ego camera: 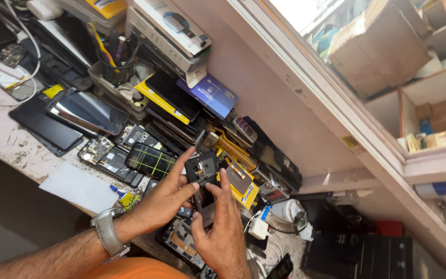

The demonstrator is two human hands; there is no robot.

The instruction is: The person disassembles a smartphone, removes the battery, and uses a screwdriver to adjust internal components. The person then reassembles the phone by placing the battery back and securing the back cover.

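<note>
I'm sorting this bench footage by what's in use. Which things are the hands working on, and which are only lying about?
In hand:
- black phone frame, gripped by left hand and right hand

Lying about:
- cracked phone
- open phone with circuit board
- blue box
- white charger
- pen cup
- cardboard box on shelf

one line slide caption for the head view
Both bare hands, left hand and right hand, grip a black opened phone frame above a worn workbench heaped with dismantled phones.
</note>
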